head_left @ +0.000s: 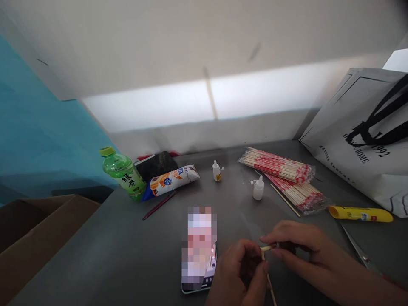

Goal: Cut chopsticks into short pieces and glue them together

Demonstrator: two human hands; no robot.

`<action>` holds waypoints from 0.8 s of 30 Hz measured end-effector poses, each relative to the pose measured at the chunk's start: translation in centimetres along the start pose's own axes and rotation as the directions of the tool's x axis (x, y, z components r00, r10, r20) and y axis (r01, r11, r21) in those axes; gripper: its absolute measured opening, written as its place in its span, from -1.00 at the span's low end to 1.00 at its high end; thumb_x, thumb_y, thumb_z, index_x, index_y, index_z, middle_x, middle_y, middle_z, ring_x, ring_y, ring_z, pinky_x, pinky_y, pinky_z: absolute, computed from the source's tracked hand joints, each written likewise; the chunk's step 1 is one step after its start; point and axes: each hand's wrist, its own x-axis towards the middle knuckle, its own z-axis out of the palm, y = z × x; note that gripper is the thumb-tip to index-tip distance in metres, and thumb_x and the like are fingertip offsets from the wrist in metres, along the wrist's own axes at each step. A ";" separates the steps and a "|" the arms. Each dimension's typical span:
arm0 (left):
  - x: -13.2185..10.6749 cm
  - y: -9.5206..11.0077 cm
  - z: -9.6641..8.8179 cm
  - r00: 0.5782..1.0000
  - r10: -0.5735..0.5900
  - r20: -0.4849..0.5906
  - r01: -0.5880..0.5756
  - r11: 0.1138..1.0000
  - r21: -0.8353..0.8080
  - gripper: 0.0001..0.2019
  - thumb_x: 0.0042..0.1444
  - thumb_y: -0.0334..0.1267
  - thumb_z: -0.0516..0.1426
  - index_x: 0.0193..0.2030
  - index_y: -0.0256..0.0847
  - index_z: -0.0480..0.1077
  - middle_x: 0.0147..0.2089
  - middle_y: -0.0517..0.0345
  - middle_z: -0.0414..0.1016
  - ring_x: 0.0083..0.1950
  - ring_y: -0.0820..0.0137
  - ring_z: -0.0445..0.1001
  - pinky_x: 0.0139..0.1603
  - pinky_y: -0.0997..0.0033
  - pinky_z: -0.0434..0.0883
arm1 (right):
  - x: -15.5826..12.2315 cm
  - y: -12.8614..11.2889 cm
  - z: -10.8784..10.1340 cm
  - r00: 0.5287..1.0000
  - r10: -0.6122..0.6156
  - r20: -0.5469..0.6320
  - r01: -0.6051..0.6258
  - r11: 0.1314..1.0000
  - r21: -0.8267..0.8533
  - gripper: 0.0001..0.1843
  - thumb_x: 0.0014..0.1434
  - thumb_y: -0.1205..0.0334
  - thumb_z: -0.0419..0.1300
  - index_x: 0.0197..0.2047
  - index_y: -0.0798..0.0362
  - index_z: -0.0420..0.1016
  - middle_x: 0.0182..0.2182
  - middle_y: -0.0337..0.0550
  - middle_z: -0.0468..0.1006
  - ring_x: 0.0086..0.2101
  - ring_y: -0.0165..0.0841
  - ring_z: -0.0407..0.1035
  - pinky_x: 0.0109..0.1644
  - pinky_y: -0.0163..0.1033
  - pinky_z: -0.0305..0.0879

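Between thumb and fingers, my left hand (244,272) grips a thin wooden stick (270,287) whose lower end runs out of view at the bottom. A short piece of wooden stick (265,248) is pinched by my right hand (299,248), and it meets the top of the longer stick at an angle. Whether the two pieces are joined cannot be made out. Left of my hands lies a phone (211,272) with its screen lit and mostly blurred out. Beyond my right hand stands a small white glue bottle (258,191), its cap hanging off to one side.
Another small glue bottle (216,172) stands farther back. Packs of wooden sticks (277,165) lie at back right, near a loose stick (285,199). A yellow tube (361,213), scissors (357,246) and a white bag (353,127) are right; a green bottle (124,174), snack packet (172,182) and pen (159,205) left.
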 end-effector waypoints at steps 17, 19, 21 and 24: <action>0.2 0.5 -0.3 0.999 0.050 0.015 -0.050 0.997 0.052 -0.79 0.31 -0.07 0.13 -0.18 -0.18 0.40 -0.33 0.11 0.46 -0.34 0.38 0.42 -0.34 0.45 0.33 | 0.1 -0.5 -0.2 0.999 -0.033 0.007 0.034 0.999 -0.037 -0.67 0.45 0.12 0.09 0.12 -0.24 0.64 -0.24 -0.13 0.57 -0.26 -0.25 0.52 -0.23 -0.18 0.46; 0.2 0.5 -0.3 0.998 0.066 0.011 -0.067 0.995 0.076 -0.80 0.30 -0.09 0.14 -0.19 -0.18 0.40 -0.33 0.10 0.46 -0.34 0.38 0.41 -0.34 0.45 0.33 | 0.1 -0.6 -0.1 0.999 -0.036 0.010 0.036 0.998 -0.045 -0.67 0.45 0.13 0.09 0.11 -0.24 0.65 -0.24 -0.13 0.57 -0.26 -0.25 0.52 -0.23 -0.19 0.47; 0.2 0.5 -0.3 0.998 0.065 0.011 -0.065 0.995 0.074 -0.80 0.30 -0.08 0.14 -0.20 -0.18 0.40 -0.33 0.10 0.46 -0.35 0.38 0.41 -0.36 0.46 0.32 | 0.1 -0.5 -0.1 0.999 -0.032 0.014 0.033 0.998 -0.047 -0.66 0.45 0.14 0.09 0.11 -0.25 0.65 -0.25 -0.14 0.57 -0.26 -0.25 0.52 -0.24 -0.19 0.47; 0.2 0.5 -0.3 0.998 0.056 0.006 -0.056 0.997 0.060 -0.79 0.29 -0.07 0.15 -0.20 -0.18 0.40 -0.32 0.09 0.47 -0.34 0.38 0.42 -0.36 0.46 0.33 | -0.1 -0.3 0.0 0.999 -0.035 0.011 0.035 0.998 -0.049 -0.66 0.45 0.14 0.08 0.12 -0.27 0.64 -0.23 -0.15 0.57 -0.25 -0.24 0.53 -0.21 -0.17 0.48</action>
